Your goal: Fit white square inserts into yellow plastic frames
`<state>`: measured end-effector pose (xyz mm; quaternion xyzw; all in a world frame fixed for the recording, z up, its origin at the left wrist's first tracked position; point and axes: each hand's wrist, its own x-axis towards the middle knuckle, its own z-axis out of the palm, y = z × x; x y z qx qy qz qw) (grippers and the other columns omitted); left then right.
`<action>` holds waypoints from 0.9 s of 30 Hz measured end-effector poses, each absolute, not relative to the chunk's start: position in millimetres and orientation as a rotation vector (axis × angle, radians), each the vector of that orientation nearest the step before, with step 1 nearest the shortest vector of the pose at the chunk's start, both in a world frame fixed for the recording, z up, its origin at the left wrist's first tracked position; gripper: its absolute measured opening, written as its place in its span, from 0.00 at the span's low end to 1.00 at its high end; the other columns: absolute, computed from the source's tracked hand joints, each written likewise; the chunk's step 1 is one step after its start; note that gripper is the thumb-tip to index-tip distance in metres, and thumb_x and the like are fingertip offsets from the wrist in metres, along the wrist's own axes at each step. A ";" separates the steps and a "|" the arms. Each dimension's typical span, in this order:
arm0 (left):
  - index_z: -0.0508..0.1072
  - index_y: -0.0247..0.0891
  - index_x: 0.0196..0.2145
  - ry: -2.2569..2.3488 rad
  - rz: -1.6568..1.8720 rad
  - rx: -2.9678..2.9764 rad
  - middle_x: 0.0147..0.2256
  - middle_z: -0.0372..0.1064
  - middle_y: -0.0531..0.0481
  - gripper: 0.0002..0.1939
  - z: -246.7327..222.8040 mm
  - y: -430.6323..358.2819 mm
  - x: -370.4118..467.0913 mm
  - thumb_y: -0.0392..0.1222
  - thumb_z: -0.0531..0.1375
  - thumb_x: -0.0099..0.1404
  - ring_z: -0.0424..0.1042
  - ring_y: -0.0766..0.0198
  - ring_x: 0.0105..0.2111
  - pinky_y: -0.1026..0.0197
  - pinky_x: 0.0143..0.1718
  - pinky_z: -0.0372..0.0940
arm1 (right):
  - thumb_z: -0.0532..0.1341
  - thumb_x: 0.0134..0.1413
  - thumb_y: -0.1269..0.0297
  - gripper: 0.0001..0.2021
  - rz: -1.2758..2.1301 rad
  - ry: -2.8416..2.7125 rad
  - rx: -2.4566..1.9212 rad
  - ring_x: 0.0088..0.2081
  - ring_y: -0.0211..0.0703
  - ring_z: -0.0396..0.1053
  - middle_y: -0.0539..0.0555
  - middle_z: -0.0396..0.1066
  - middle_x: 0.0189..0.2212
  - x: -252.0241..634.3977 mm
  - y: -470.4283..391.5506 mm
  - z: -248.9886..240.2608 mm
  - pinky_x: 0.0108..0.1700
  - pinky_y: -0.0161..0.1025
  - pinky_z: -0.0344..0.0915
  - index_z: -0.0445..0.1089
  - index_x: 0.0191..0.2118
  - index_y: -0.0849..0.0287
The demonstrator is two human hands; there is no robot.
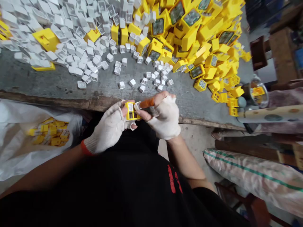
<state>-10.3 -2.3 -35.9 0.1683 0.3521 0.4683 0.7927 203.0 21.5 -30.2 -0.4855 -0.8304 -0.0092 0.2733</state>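
A yellow frame [133, 112] sits at the centre of the picture, gripped in the curled fingers of the left hand [109, 125]. The right hand [167, 116], nearly closed, pinches a white cup [137, 106] at its upper-right corner. Red marks [171, 179] on the black shirt [113, 189], below centre, are unreadable.

Black short-sleeved shirt [132, 189], its red marks [171, 179] perhaps lettering, though I can't tell from here; white knitted gloves [104, 132] cut short at the fingers [145, 115], orange-red cuff [85, 148] on the left, orange sheath [147, 103] over one right finger.
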 end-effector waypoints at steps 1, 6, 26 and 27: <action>0.83 0.41 0.45 0.751 1.014 0.375 0.49 0.85 0.45 0.18 -37.1 -3.6 -11.3 0.49 0.82 0.64 0.83 0.56 0.41 0.60 0.34 0.80 | 0.63 0.81 0.43 0.22 -0.063 -2.246 -1.279 0.41 0.51 0.73 0.54 0.78 0.34 198.2 15.0 -32.2 0.49 0.51 0.62 0.83 0.40 0.53; 0.84 0.42 0.46 0.786 1.026 0.370 0.48 0.85 0.47 0.28 -41.0 -6.1 -19.5 0.52 0.88 0.54 0.84 0.56 0.41 0.61 0.34 0.81 | 0.61 0.83 0.53 0.15 -0.045 -2.352 -1.234 0.42 0.50 0.74 0.52 0.83 0.38 198.5 9.2 -41.9 0.53 0.52 0.63 0.88 0.51 0.45; 0.77 0.42 0.47 0.887 1.057 0.319 0.48 0.84 0.43 0.14 -32.3 -1.3 -22.6 0.47 0.75 0.71 0.83 0.52 0.40 0.57 0.32 0.74 | 0.60 0.78 0.60 0.21 0.327 -2.380 -1.643 0.58 0.61 0.77 0.60 0.85 0.57 206.5 101.7 -33.8 0.63 0.57 0.69 0.81 0.68 0.50; 0.77 0.42 0.47 0.889 1.069 0.322 0.48 0.84 0.43 0.14 -32.9 -1.3 -23.5 0.48 0.74 0.72 0.83 0.52 0.39 0.57 0.32 0.74 | 0.61 0.77 0.57 0.21 0.297 -2.344 -1.662 0.58 0.61 0.77 0.60 0.85 0.58 206.0 97.6 -36.5 0.63 0.58 0.69 0.79 0.68 0.51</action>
